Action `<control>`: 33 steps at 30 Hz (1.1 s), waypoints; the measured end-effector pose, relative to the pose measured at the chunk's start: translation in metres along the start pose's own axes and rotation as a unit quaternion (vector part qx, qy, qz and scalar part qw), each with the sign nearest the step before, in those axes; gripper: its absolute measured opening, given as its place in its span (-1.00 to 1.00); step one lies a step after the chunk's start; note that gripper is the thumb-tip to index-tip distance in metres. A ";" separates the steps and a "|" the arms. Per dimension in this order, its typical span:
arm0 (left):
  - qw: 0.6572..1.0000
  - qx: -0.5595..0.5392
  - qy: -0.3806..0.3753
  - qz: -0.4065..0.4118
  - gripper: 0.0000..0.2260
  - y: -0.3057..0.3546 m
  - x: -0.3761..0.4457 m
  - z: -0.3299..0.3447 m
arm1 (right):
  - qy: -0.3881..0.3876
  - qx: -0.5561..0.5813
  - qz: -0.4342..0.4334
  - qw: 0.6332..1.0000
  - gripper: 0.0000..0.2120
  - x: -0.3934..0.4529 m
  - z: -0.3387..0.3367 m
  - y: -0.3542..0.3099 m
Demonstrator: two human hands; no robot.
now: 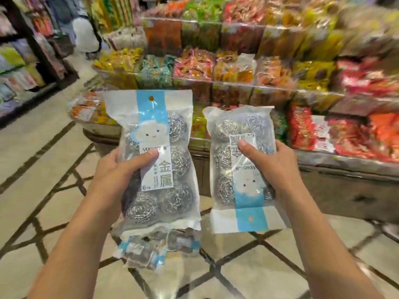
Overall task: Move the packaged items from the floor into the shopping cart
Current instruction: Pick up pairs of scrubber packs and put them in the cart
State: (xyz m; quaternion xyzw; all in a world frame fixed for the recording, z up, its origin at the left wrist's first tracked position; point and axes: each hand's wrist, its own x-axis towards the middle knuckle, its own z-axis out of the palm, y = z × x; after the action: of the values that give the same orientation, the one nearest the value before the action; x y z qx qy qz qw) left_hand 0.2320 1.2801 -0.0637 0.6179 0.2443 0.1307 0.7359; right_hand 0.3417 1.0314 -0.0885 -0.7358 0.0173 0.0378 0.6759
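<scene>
My left hand [121, 169] grips a clear pack of steel wool scourers [159, 186] with a blue and white cloud label, held upright at centre. My right hand [274, 167] grips a second pack of the same scourers [226, 147], turned upside down, just to the right of the first. Both packs are raised in front of me, apart from each other. Below the left pack, several more such packs [151, 249] lie in a heap on the tiled floor. No shopping cart shows in the head view.
A tiered display [259, 87] of colourful bagged goods fills the right and centre, its low base close behind the packs. Shelving [23, 67] lines the left side. An aisle of pale tiles with dark lines [43, 160] runs between them.
</scene>
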 end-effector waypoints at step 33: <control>0.819 0.113 -0.558 -0.071 -0.84 -0.145 -0.347 0.610 | 0.563 0.010 0.034 0.826 -0.28 -0.302 -0.659 0.089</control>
State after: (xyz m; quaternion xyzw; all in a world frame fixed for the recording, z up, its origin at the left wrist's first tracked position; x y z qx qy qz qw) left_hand 0.2398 0.5636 -0.0644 0.6451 -0.1520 -0.3175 0.6782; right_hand 0.0556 0.3592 -0.0984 -0.6213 0.4198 -0.3603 0.5549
